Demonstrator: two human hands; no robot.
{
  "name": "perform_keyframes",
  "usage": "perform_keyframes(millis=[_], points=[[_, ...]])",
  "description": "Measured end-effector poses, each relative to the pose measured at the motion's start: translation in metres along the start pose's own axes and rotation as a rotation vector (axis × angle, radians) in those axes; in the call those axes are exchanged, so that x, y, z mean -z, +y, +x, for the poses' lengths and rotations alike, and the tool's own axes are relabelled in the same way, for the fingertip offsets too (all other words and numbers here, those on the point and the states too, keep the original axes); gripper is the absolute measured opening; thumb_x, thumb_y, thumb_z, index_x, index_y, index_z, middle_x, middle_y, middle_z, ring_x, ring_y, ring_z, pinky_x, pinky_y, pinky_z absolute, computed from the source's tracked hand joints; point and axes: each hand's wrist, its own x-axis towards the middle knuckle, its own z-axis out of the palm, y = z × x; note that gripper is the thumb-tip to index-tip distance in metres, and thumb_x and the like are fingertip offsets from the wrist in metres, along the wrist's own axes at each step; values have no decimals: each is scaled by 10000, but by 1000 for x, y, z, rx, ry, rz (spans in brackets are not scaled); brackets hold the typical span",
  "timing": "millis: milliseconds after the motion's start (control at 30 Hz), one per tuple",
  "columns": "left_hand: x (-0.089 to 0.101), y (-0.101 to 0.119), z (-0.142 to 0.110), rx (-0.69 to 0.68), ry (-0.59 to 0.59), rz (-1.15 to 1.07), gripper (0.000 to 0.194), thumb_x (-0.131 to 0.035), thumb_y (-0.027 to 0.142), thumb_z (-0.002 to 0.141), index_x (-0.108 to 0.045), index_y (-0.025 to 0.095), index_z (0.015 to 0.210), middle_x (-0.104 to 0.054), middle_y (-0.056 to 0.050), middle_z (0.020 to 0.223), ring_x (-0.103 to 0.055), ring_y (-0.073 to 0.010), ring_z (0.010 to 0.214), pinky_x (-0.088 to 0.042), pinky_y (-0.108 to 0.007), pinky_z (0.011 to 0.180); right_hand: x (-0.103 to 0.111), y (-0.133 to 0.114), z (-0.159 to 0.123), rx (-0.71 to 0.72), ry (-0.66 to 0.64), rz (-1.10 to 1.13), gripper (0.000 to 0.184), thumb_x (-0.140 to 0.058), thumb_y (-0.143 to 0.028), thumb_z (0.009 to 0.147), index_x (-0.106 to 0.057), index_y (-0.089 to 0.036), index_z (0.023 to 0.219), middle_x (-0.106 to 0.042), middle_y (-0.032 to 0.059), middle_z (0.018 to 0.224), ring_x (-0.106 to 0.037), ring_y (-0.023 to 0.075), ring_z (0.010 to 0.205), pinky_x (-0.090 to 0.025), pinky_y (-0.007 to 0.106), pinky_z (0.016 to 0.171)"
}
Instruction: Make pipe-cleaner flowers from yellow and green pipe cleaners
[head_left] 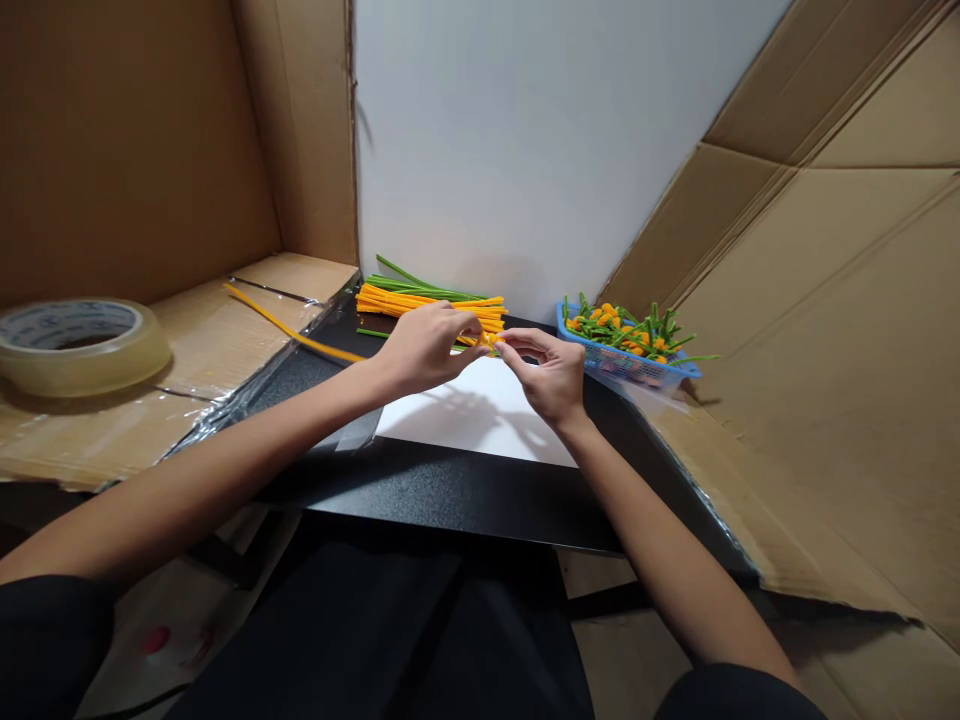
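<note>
My left hand (426, 345) and my right hand (550, 372) meet above a white sheet (480, 410) on the black table (450, 490). Both pinch one orange pipe cleaner (300, 335); its coiled end sits between my fingertips and its long tail runs back left over the cardboard. Just behind my hands lies a pile of orange pipe cleaners (420, 300) with green pipe cleaners (409, 280) on its far side.
A blue basket (637, 368) of finished orange-and-green pipe-cleaner pieces stands at the right. A roll of clear tape (79, 345) rests on the cardboard ledge at the left. Cardboard walls close in both sides; a white wall stands behind.
</note>
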Motion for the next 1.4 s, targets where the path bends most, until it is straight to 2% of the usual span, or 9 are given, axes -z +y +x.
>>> perform_keyframes(millis=[167, 400, 567, 900, 1100, 1233, 1400], points=[[-8, -2, -2, -24, 73, 8, 190, -617, 299, 958, -747, 166, 921, -752, -64, 820, -658, -193, 808, -450, -282, 685, -2, -2, -1, -8, -12, 35, 129, -748, -306, 842, -797, -197, 890, -807, 40, 880, -760, 188, 757, -633, 332, 777], [-13, -3, -4, -60, 145, -62, 192, -577, 254, 989, -738, 158, 945, -754, -54, 835, -664, -180, 800, -467, -278, 712, -3, 4, 0, -107, -46, 215, 149, -800, -320, 801, -796, -210, 901, -804, 34, 895, -764, 189, 804, -630, 340, 818], [-15, -2, -6, -92, 181, -70, 226, -537, 272, 1015, -725, 151, 977, -771, -62, 872, -688, -163, 771, -477, -265, 697, -4, 4, -1, -101, -41, 232, 161, -803, -329, 804, -800, -213, 915, -809, 36, 914, -769, 200, 831, -636, 361, 833], [-12, -4, -5, -178, 101, -2, 259, -499, 272, 1027, -719, 141, 993, -774, -89, 902, -712, -181, 799, -508, -275, 688, 2, 5, -4, 219, -26, -105, 115, -736, -267, 889, -798, -209, 967, -805, 64, 925, -754, 199, 799, -627, 356, 766], [-8, 0, -2, -97, 4, -47, 195, -554, 198, 979, -742, 147, 969, -790, -81, 918, -730, -209, 818, -517, -303, 709, 3, 6, -3, 426, -46, -245, 113, -666, -212, 933, -777, -225, 947, -802, 55, 887, -730, 206, 815, -601, 369, 763], [-8, 1, -1, -34, -47, -104, 176, -587, 184, 951, -756, 156, 910, -787, -71, 858, -715, -196, 748, -487, -287, 667, 2, 6, -4, 369, -108, -277, 137, -639, -245, 947, -776, -249, 945, -799, 56, 903, -722, 226, 850, -595, 400, 802], [-9, -2, -1, -37, -72, -85, 200, -572, 177, 945, -752, 151, 861, -760, -72, 795, -670, -182, 684, -456, -277, 629, 0, 7, -6, 276, -134, -245, 154, -630, -264, 952, -772, -267, 1012, -797, 56, 952, -718, 230, 870, -594, 418, 832]])
